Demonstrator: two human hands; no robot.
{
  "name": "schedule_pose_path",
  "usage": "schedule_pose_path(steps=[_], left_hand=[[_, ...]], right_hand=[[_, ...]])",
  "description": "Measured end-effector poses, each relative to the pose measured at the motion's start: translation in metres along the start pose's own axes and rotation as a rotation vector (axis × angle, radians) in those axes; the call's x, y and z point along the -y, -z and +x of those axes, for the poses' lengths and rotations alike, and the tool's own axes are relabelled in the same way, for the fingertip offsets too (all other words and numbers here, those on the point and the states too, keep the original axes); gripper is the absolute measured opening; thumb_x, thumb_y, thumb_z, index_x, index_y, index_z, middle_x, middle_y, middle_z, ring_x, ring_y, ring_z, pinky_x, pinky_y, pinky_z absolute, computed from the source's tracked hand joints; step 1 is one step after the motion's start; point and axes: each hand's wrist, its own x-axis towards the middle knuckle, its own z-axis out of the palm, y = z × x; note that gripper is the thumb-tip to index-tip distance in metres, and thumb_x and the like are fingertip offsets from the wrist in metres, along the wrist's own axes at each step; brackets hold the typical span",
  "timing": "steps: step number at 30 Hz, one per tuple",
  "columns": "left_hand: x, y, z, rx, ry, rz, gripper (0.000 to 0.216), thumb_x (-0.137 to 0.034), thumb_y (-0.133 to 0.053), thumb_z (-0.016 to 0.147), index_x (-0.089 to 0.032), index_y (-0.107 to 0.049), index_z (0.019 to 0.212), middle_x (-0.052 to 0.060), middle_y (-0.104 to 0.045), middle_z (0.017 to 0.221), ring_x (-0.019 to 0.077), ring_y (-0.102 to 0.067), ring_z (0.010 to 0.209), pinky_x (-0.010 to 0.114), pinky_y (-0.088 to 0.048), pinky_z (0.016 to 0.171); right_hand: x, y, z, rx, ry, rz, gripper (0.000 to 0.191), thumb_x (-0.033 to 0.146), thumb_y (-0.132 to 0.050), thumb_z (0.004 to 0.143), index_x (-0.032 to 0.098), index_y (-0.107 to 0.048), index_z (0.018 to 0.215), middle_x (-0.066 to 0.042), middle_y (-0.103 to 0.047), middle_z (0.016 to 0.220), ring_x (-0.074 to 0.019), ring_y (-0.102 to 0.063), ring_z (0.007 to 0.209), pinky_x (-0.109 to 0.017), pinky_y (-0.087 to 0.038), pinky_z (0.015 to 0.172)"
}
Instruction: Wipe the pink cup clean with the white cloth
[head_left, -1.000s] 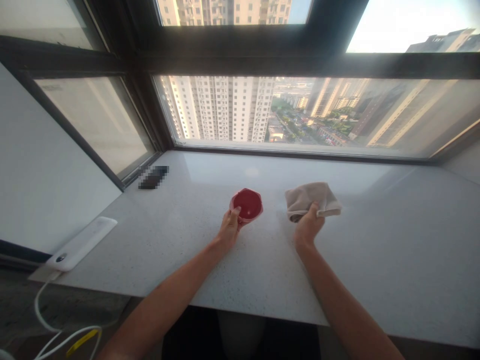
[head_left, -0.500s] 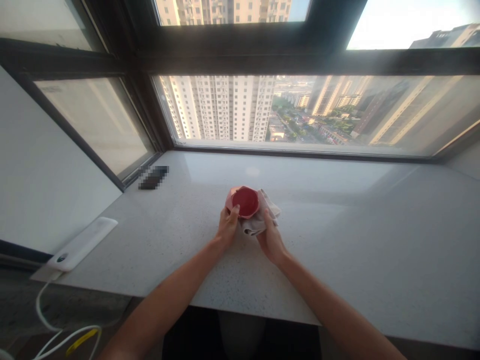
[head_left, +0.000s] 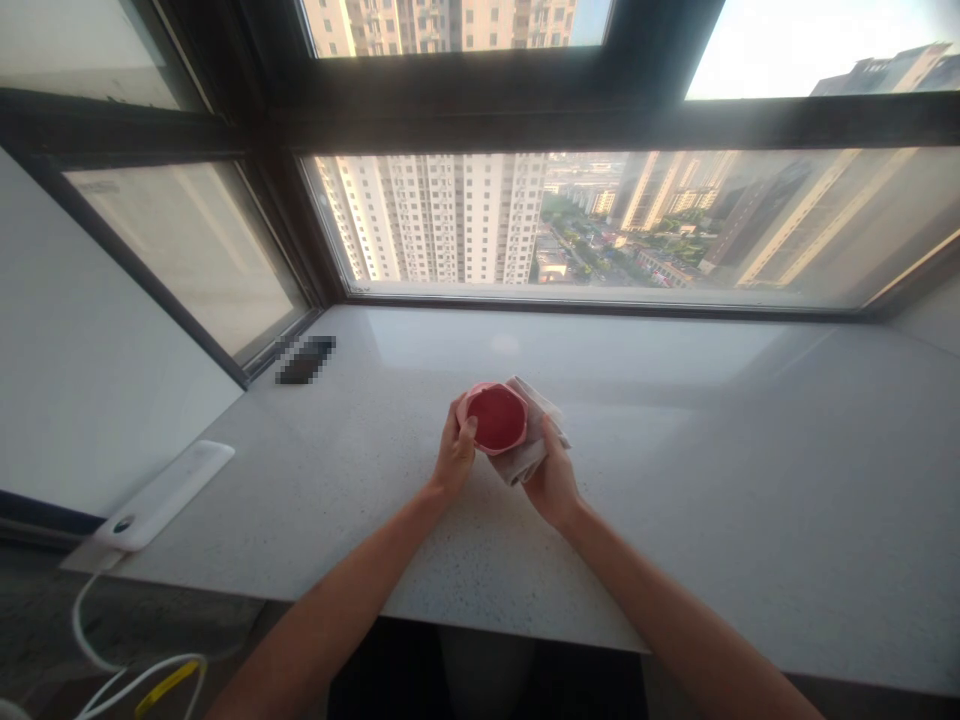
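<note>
A small red bowl with a pink rim is held above the pale speckled windowsill counter. My left hand grips its left rim, thumb inside the edge. My right hand holds a beige cloth pressed against the bowl's right side and underside. Both hands have their fingers closed around what they hold.
A white power strip lies at the counter's left edge, with white cables hanging below it. A dark blurred object sits at the back left corner by the window frame. A big window runs along the far edge.
My right hand has carried the cloth from the right over to the bowl and now presses it against the bowl's side. The bowl has tilted slightly in my left hand.
</note>
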Motion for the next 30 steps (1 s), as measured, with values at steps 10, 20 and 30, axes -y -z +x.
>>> schedule_pose_path(steps=[10, 20, 30], left_hand=[[-0.007, -0.003, -0.005, 0.089, -0.118, 0.061, 0.062, -0.067, -0.065, 0.097, -0.024, -0.06, 0.141, 0.011, -0.066, 0.141, 0.0283, -0.062, 0.126, 0.038, -0.05, 0.108], [-0.01, -0.005, -0.007, 0.079, -0.095, 0.028, 0.07, -0.073, -0.07, 0.09, -0.023, -0.061, 0.14, 0.012, -0.066, 0.14, 0.0312, -0.061, 0.128, 0.039, -0.05, 0.108], [-0.014, -0.007, -0.008, 0.091, -0.096, 0.031, 0.07, -0.074, -0.066, 0.092, -0.024, -0.061, 0.139, 0.012, -0.068, 0.139, 0.0318, -0.062, 0.128, 0.04, -0.052, 0.107]], right_hand=[[0.005, 0.008, -0.001, -0.088, -0.088, 0.068, 0.059, 0.068, -0.047, 0.106, 0.026, -0.072, 0.139, -0.007, -0.073, 0.147, -0.0291, -0.073, 0.128, -0.049, -0.064, 0.103], [0.004, 0.01, 0.0, -0.039, -0.068, 0.008, 0.064, 0.071, -0.044, 0.105, 0.027, -0.067, 0.145, -0.007, -0.072, 0.148, -0.0307, -0.073, 0.128, -0.051, -0.064, 0.101], [0.006, 0.01, 0.0, -0.004, -0.017, -0.045, 0.066, 0.068, -0.038, 0.108, 0.025, -0.064, 0.151, -0.01, -0.075, 0.142, -0.0299, -0.075, 0.122, -0.051, -0.064, 0.101]])
